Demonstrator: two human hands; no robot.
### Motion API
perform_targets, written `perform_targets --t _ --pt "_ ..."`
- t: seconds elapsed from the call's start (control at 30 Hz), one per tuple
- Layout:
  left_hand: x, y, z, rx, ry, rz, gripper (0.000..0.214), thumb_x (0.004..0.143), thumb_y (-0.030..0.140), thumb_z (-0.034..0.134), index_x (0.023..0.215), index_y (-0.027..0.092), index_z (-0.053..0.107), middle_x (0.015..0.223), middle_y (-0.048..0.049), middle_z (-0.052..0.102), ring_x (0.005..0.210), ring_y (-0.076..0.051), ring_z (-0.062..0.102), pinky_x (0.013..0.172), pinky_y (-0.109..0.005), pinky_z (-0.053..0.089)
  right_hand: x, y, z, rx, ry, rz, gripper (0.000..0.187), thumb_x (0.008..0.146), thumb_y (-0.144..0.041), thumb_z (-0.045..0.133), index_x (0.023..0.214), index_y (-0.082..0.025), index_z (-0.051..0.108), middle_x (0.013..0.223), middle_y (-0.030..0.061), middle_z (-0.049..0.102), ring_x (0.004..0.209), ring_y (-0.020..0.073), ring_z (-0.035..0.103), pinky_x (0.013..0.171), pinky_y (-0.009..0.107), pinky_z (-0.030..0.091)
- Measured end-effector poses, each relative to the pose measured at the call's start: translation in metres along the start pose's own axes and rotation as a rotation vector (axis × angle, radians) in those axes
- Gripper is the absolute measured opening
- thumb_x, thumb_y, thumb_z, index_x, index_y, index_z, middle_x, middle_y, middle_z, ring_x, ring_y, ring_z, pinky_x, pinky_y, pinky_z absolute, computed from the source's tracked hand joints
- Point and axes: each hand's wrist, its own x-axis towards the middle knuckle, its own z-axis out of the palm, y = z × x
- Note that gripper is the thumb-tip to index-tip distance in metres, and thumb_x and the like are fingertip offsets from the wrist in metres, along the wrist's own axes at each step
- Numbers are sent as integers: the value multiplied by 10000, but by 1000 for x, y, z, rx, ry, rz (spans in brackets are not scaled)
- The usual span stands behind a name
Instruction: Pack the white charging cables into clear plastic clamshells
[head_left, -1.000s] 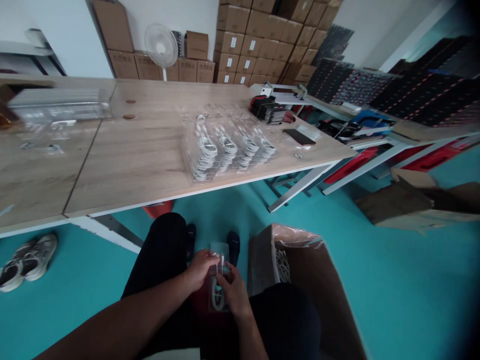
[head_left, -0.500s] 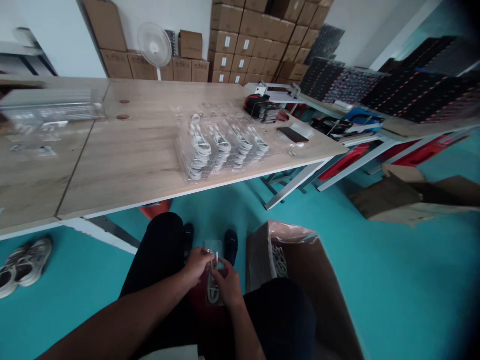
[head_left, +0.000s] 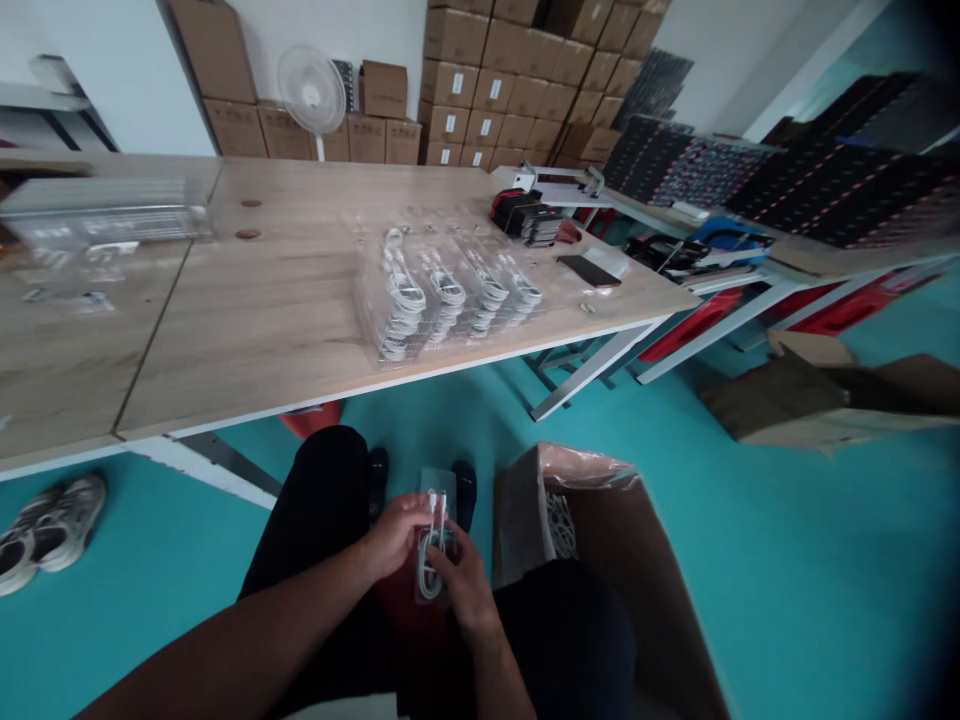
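Observation:
A coiled white cable (head_left: 430,570) lies in a clear plastic tray (head_left: 439,482) between my knees, its two plug ends side by side pointing away from me. From the left, my left hand (head_left: 397,532) grips the tray's side near the plugs. My right hand (head_left: 463,580) closes on the other side, its thumb over the cable's coil. Parts of the tray are hidden behind my fingers. On the table (head_left: 247,330) stand stacks of similar trays with coiled white cables (head_left: 450,295).
At my right is an open carton (head_left: 517,515) with white cables (head_left: 561,525) inside. Empty clear trays (head_left: 105,210) are piled at the table's left. A dark phone-like slab (head_left: 589,270) lies near the right end. Sneakers (head_left: 56,530) stand on the floor.
My left hand has shifted down beside the plugs, which now lie side by side. My right thumb has moved lower, onto the coil, and more of the cable shows.

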Motion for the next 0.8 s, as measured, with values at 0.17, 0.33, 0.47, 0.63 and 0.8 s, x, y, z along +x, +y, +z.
perform_targets --t 0.17,0.33,0.47,0.63,0.8 --pt "-5 5 7 2 5 5 247 581 159 754 816 129 681 734 -45 668 677 -145 616 665 -245 447 0 0 0 -30 -14 -6 595 678 -431 714 1203 -199 559 961 68 730 872 246 682 764 375 539" --pt "-5 4 3 34 113 -51 407 558 106 709 960 155 664 791 -38 695 605 -144 616 640 -273 465 6 2 -4 -75 155 -53 521 738 -518 612 1133 -179 594 999 84 712 914 242 666 769 360 533" --pt "-2 -2 -2 75 108 -24 485 540 82 704 1018 149 654 871 -59 708 690 -172 650 661 -274 473 9 -4 -8 -344 415 -132 442 761 -472 569 1058 -149 621 919 91 699 857 233 650 776 339 499" --pt "-5 -4 3 98 46 -12 476 540 45 676 1006 143 660 881 -67 717 710 -182 658 681 -276 473 9 -6 -4 -523 401 -223 404 782 -409 564 1105 -171 612 875 66 668 792 213 628 768 338 486" --pt "-10 -2 6 20 -3 -107 445 540 20 596 963 143 663 786 -47 705 684 -172 647 667 -273 472 5 -10 1 -659 367 -376 376 833 -370 522 1162 -211 613 898 65 636 779 199 607 785 345 481"
